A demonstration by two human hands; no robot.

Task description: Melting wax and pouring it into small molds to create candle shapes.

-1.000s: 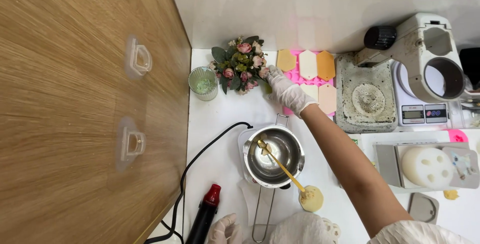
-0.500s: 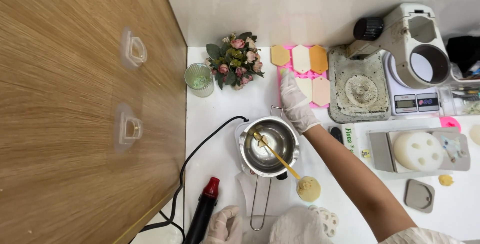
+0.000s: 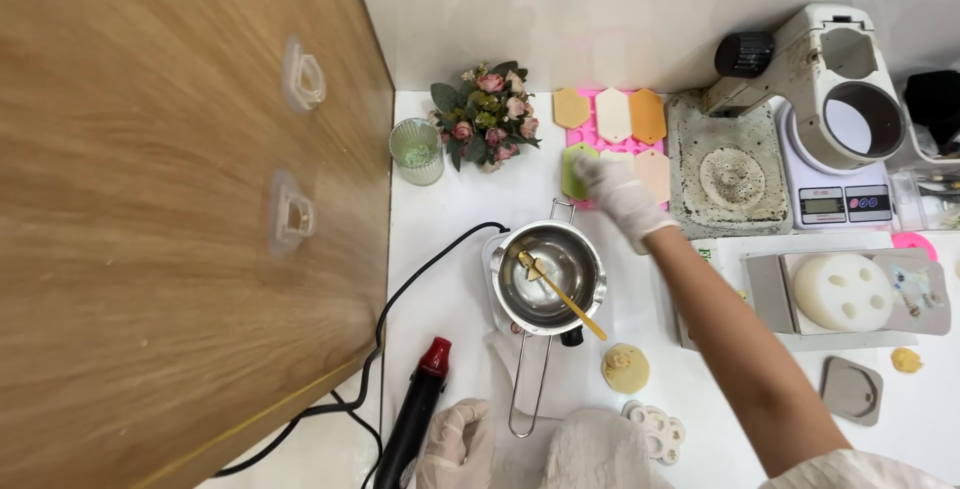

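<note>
- While the right hand (image 3: 618, 187), in a white glove, reaches out over the white counter (image 3: 450, 239), its fingers close on a green slab (image 3: 575, 171) at the near left corner of the pink mould (image 3: 585, 134); whether the slab is lifted or lying flat I cannot tell.
- Five more slabs lie on the mould: yellow (image 3: 570, 108), cream (image 3: 612, 114) and orange (image 3: 648, 116) along the far row, two pale ones partly hidden by the hand.
- At the bottom edge, the gloved left hand (image 3: 455, 446) rests with fingers loosely curled, holding nothing, just beside a black heat gun with a red tip (image 3: 418, 411).
- Between the hands stands a steel pot (image 3: 547, 279) with a wire handle, a gold spoon (image 3: 562, 296) leaning in it.
- Left of the mould is a posy of pink flowers (image 3: 487, 117), then a ribbed glass (image 3: 415, 149).
- Right of the mould sits a grey stained press (image 3: 730, 174), with a scale (image 3: 838, 199) beyond it.
</note>
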